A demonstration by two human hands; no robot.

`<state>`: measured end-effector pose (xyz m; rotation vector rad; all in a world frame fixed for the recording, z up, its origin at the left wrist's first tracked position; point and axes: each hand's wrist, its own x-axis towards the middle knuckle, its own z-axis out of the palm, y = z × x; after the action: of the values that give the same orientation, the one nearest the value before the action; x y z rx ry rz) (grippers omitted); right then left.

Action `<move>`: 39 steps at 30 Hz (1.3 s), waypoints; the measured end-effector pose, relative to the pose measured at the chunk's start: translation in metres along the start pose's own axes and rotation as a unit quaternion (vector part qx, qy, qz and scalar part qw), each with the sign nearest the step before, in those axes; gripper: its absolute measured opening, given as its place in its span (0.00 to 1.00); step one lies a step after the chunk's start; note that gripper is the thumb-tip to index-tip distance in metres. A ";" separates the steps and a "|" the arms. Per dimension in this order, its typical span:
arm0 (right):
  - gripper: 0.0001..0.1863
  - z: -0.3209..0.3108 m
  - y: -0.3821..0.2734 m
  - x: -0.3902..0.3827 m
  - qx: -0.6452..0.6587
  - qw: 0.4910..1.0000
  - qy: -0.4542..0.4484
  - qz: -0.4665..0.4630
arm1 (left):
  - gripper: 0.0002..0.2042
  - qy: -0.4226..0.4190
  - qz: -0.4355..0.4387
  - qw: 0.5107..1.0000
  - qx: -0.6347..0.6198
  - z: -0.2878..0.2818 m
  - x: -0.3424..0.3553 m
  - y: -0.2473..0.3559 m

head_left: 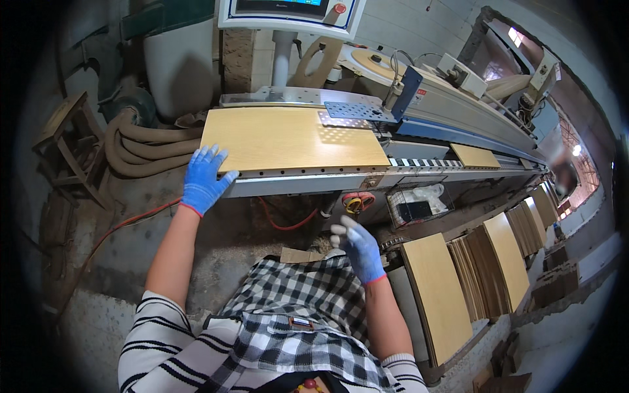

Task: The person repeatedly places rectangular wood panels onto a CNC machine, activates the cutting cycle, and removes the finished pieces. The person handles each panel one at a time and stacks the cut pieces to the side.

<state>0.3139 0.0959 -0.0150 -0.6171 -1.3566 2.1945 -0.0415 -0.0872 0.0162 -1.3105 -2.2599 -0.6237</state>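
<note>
A light wood-coloured board lies flat on the infeed of a long machine, its right end by a perforated blue metal plate. My left hand, in a blue and white glove, rests on the board's near left corner with the fingers spread over its edge. In a matching glove, my right hand hangs in the air in front of my apron, apart from the board. Its fingers are loosely bent and spread, and nothing shows in them. A second, smaller-looking board sits farther right along the machine's track.
Stacked boards stand close to my right arm, with several more stacks behind. A wire basket hangs below the machine's front edge. Thick grey hoses and a wooden stool are at left. Above the machine is a control panel.
</note>
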 end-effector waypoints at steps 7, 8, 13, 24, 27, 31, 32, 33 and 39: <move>0.16 -0.059 0.074 -0.066 -0.590 0.773 0.086 -0.216 | 0.30 -0.033 -0.028 0.999 0.002 0.005 0.008 -0.003; 0.16 -0.055 0.075 -0.070 -0.620 0.736 0.054 -0.267 | 0.30 -0.036 -0.028 0.999 0.006 0.005 0.009 -0.002; 0.17 -0.047 0.081 -0.065 -0.712 0.666 0.040 -0.222 | 0.30 -0.046 -0.031 0.998 0.025 -0.001 0.009 0.000; 0.17 -0.049 0.081 -0.067 -0.704 0.672 0.037 -0.228 | 0.23 -0.014 -0.086 0.996 -0.020 -0.001 -0.019 -0.038; 0.18 -0.049 0.080 -0.067 -0.703 0.679 0.032 -0.212 | 0.23 -0.006 -0.079 0.996 -0.046 0.001 -0.020 -0.042; 0.17 -0.049 0.080 -0.066 -0.696 0.684 0.036 -0.218 | 0.23 -0.001 -0.078 0.995 -0.064 0.000 -0.019 -0.040; 0.17 -0.049 0.081 -0.067 -0.695 0.683 0.038 -0.222 | 0.23 0.000 -0.079 0.995 -0.067 0.000 -0.018 -0.040; 0.17 -0.049 0.081 -0.067 -0.695 0.682 0.040 -0.227 | 0.23 0.000 -0.078 0.994 -0.072 0.000 -0.018 -0.041; 0.16 -0.046 0.079 -0.067 -0.699 0.675 0.044 -0.233 | 0.22 -0.010 -0.088 0.989 -0.120 0.000 -0.016 -0.046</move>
<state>0.3812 0.0557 -0.0968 -0.6671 -2.6014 0.3563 -0.0744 -0.1184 -0.0007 -1.2349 -2.3922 -0.9758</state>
